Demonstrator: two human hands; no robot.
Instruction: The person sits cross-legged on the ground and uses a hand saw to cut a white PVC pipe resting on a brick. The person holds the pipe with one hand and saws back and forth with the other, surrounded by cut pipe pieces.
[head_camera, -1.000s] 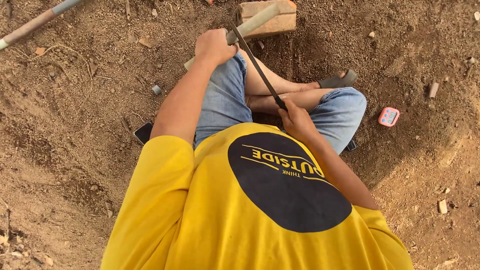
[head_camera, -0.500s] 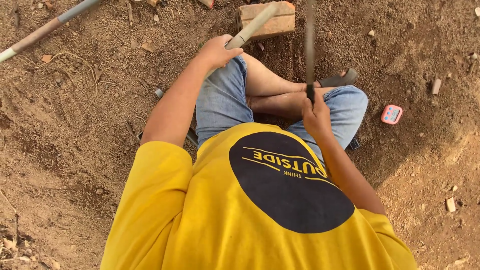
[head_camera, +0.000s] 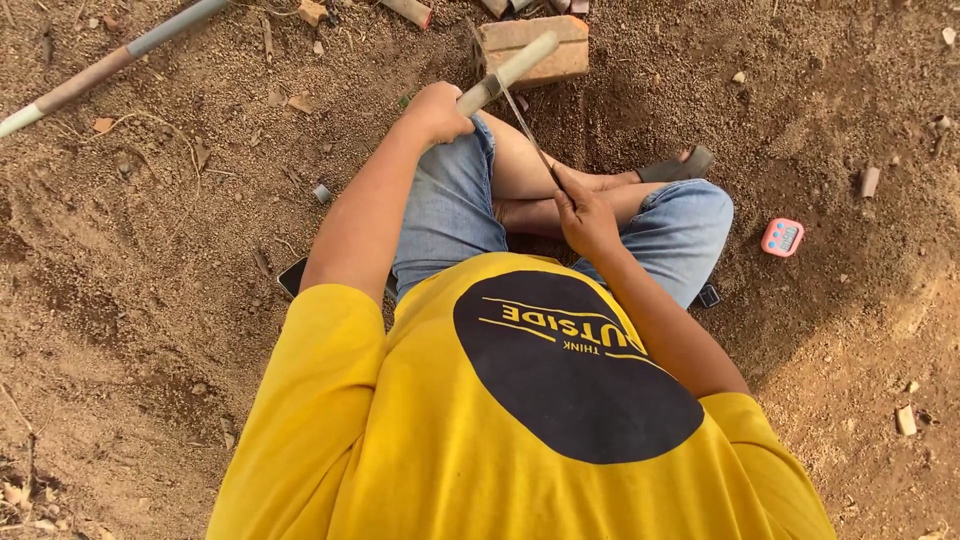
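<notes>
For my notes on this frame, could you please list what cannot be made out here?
- Head view: the right hand wraps the blade's handle, hiding it.
- Head view: the pole runs off the left edge.
- Head view: the pink gadget's display is too small to read.
- Head view: the dark flat object sits partly under the left arm.

Bare, reddish-brown dirt ground (head_camera: 150, 300), loose and pebbled. At 12 o'clock, a rectangular brick (head_camera: 560, 55) lying flat. At 10 o'clock, a long grey pole (head_camera: 110, 68) lying diagonally. At 3 o'clock, a small pink timer (head_camera: 782, 237). At 9 o'clock, a dark flat phone (head_camera: 292, 276), partly hidden. Scattered stone chips (head_camera: 870, 181) at 2 to 4 o'clock. Near 11 o'clock, a small grey cap (head_camera: 321, 193).
</notes>
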